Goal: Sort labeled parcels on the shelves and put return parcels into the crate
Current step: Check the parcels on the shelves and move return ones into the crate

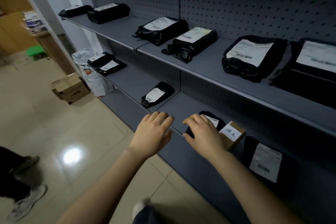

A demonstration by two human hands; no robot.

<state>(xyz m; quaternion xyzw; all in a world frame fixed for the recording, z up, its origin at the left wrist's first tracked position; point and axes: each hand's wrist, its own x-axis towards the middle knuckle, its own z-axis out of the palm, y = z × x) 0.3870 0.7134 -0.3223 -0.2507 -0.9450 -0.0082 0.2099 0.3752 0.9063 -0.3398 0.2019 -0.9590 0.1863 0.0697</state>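
My right hand (203,132) lies on a small black labeled parcel (216,120) at the front of the lower grey shelf (181,111); thumb and fingers curl round its left end. My left hand (154,132) hovers to its left over the shelf edge, fingers loosely bent, holding nothing. A small brown box (234,132) with a white handwritten label stands just right of the parcel. Further right lies a black parcel (261,158) with a white label. Another black parcel (157,94) lies further back on the same shelf.
The upper shelf (205,67) carries several black labeled parcels before a pegboard wall. At the shelf's far end stand a white sack (91,76) and a cardboard box (70,89) on the tiled floor. Another person's legs and shoe (23,200) are at the left.
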